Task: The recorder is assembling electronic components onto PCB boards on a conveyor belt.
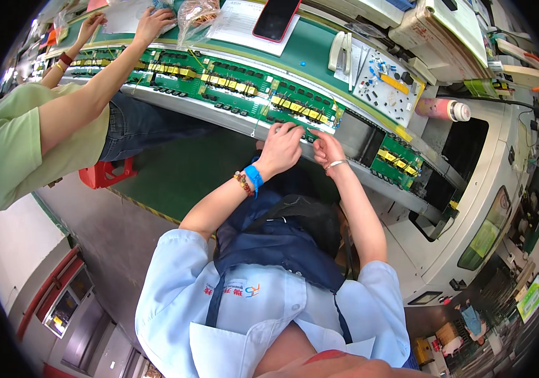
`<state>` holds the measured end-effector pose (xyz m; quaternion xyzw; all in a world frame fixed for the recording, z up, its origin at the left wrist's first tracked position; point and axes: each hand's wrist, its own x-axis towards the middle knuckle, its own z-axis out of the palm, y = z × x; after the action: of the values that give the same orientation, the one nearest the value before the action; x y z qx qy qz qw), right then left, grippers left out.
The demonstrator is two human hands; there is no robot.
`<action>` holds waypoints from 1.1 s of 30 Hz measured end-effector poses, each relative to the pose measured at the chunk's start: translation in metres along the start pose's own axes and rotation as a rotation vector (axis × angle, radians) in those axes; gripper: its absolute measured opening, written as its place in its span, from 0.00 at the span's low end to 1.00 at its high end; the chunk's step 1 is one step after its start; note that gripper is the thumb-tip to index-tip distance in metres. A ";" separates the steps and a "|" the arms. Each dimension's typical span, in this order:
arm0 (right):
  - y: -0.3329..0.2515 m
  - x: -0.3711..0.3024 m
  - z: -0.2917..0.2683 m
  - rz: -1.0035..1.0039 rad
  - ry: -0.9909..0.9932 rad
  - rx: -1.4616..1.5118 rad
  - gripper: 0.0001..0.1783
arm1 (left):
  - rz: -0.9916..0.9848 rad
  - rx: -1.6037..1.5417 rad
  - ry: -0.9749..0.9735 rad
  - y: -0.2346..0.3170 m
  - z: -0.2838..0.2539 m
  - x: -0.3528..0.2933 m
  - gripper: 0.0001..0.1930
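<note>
A green circuit board (303, 114) with a row of yellow-wrapped parts and black parts lies on the rail conveyor in front of me. My left hand (282, 148), with a blue band and a beaded bracelet at its wrist, is at the board's near edge, its fingers curled down. Beside it, at the board's near right corner, my right hand (329, 150) is closed, with the index finger bent towards the board. What either hand's fingertips hold, if anything, is too small to make out. More such boards (228, 83) line the conveyor to the left.
Another board (397, 162) sits further right, by a white machine (490, 183). Beyond the conveyor lie a tray of loose components (383, 94), a red-edged phone (276, 19), papers (235, 25) and a pink bottle (439, 109). A co-worker's arm (87, 116) reaches over the line at left.
</note>
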<state>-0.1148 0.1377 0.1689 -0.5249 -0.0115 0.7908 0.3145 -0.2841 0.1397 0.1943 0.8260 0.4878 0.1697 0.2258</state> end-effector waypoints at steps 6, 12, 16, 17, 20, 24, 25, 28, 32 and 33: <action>-0.002 -0.001 -0.001 0.008 0.111 -0.019 0.15 | 0.069 -0.017 -0.124 0.000 0.014 0.006 0.19; 0.011 0.007 -0.055 -0.597 0.657 -1.161 0.18 | 0.053 -0.092 -0.104 0.002 0.000 0.004 0.17; 0.017 0.030 -0.072 -0.726 0.742 -1.449 0.17 | 0.030 -0.196 0.047 -0.009 -0.019 -0.011 0.15; 0.014 0.034 -0.073 -0.619 0.648 -1.363 0.18 | -0.018 -0.214 0.090 -0.012 -0.023 -0.015 0.15; 0.015 0.040 -0.075 -0.543 0.585 -1.254 0.19 | -0.058 -0.226 0.120 -0.022 -0.034 -0.021 0.15; 0.014 0.034 -0.089 -0.516 0.530 -1.164 0.20 | -0.068 -0.242 0.118 -0.022 -0.032 -0.019 0.16; 0.011 0.032 -0.094 -0.515 0.536 -1.161 0.20 | -0.034 -0.252 0.115 -0.019 -0.031 -0.016 0.16; 0.012 0.024 -0.116 -0.517 0.520 -1.110 0.18 | -0.004 -0.254 0.093 -0.006 -0.024 -0.007 0.17; -0.004 -0.003 -0.118 -0.373 0.519 -1.042 0.17 | 0.102 -0.208 0.005 0.004 -0.009 0.010 0.17; -0.002 -0.005 -0.121 -0.367 0.548 -0.979 0.16 | 0.106 -0.211 0.004 0.004 -0.004 0.013 0.17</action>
<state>-0.0108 0.0993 0.1194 -0.7835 -0.3843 0.4616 0.1590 -0.2770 0.1502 0.2013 0.8219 0.4234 0.2332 0.3013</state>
